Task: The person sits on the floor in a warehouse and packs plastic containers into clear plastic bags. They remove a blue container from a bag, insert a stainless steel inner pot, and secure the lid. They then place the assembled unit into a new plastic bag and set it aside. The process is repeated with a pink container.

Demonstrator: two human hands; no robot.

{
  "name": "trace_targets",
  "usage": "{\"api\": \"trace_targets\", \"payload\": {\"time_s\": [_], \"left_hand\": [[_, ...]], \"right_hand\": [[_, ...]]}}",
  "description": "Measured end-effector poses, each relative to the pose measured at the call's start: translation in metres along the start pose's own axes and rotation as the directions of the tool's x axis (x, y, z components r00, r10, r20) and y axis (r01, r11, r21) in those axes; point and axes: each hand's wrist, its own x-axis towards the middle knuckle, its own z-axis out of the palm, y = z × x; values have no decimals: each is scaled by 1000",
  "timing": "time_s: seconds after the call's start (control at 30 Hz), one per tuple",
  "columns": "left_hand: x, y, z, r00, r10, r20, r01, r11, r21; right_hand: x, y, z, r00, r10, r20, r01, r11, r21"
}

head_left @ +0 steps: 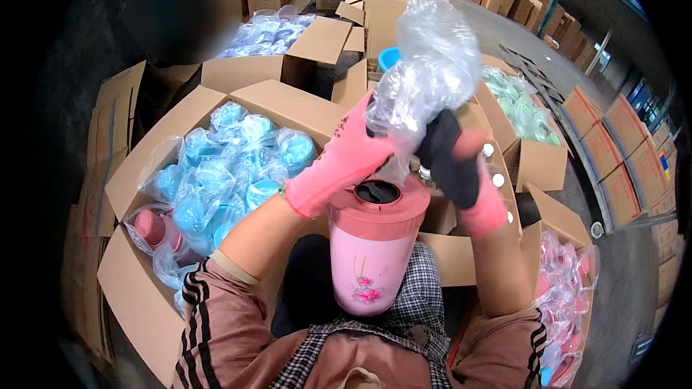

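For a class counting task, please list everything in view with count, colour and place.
Plastic bag: one, clear, between the hands.
Container: one, pink, lap.
Wrapped pieces: many, blue, left; purple, upper left; green, right; pink, lower right.
Caps: at least three, white, right.
Basins: at least two, blue, beyond the bag.
Open boxes: several, brown, around.
Stacked boxes: many, brown, right and upper left.
Sleeves: two, brown, lower edge.
Left hand: one, mostly pink glove, at bag.
Right hand: one, pink-and-black glove, at bag.

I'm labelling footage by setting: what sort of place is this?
Probably a packing area in a factory or warehouse: stacked brown cartons stand at the right, a large open box holds blue items in clear bags, and a pink flowered container sits before the person.
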Motion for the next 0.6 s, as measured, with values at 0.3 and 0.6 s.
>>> {"api": "trace_targets", "payload": {"time_s": [0.3, 0.6], "left_hand": [[-10, -12, -23, 864, 462, 201, -477, 623, 620], [-13, 8, -13, 997, -77, -27, 66, 952, -298]], "right_hand": [[-14, 8, 19, 956, -20, -293, -181, 747, -640], [-7, 18, 1, 960, -184, -210, -16, 713, -700]]}}
